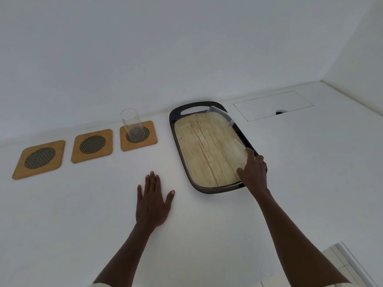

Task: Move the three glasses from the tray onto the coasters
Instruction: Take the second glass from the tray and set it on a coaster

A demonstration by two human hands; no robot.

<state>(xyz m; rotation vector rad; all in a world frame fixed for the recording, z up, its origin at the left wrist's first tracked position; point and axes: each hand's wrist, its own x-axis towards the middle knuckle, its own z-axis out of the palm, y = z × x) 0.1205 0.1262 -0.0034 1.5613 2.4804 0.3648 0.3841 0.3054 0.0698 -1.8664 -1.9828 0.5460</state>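
The right hand (253, 170) is curled around the base of a clear glass (240, 150) standing at the near right of the tray (187, 106); the glass is so transparent that only faint edges show, and whether the grip is fully closed cannot be told. The left hand (152, 200) lies flat and released, fingers spread, on the white surface (103, 204) left of the tray. The tray is an elongated oval with a dark rim, a cut-out handle and a wood-grain floor. A second glass (222, 117) stands at its far right edge, partly lost against the rim. To the left lie three square wooden coasters with round mesh centres: the nearest coaster (138, 135) carries a tall upright glass (131, 125); the middle coaster (92, 145) and far-left coaster (39, 159) are bare.
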